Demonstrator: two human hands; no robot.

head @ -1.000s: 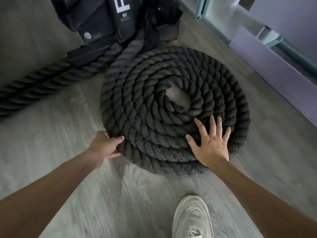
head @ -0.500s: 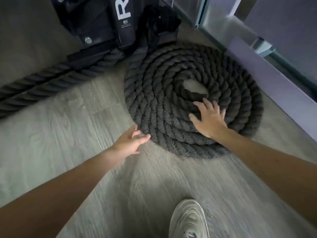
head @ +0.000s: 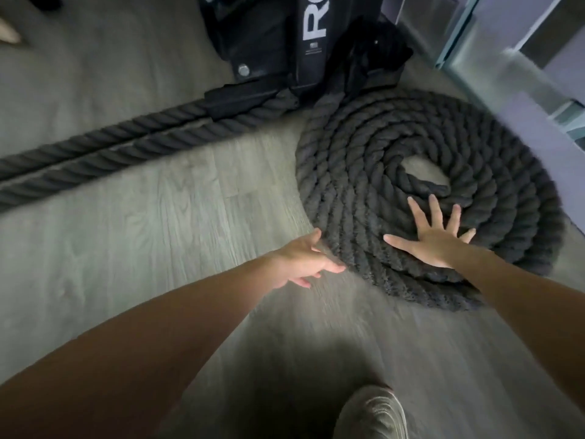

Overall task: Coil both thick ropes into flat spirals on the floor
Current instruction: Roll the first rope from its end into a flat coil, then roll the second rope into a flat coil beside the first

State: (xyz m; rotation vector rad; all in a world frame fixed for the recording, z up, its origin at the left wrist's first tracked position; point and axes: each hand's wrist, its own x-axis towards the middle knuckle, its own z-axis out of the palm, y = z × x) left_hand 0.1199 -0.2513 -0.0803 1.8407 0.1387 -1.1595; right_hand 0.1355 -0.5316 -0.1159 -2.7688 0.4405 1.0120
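Note:
A thick black rope lies wound in a flat spiral [head: 357,172] on the grey wood floor, with a small bare gap at its centre. My right hand [head: 435,239] rests flat on the near turns, fingers spread, holding nothing. My left hand [head: 304,264] hovers open at the spiral's near-left edge, fingertips close to the outer turn. A second length of the same rope [head: 104,160] runs doubled and straight from the left edge of the view to the black anchor.
A black machine base [head: 285,49] with white lettering stands behind the spiral; both ropes lead to it. A lilac wall panel [head: 550,144] and glass frame border the right. My pale shoe [head: 373,413] is at the bottom. Open floor [head: 158,248] lies to the left.
My left hand has let go of the spiral's outer edge and opened. My right hand slid farther onto the coil, then spread flat. The view has swung left, so the spiral sits farther right.

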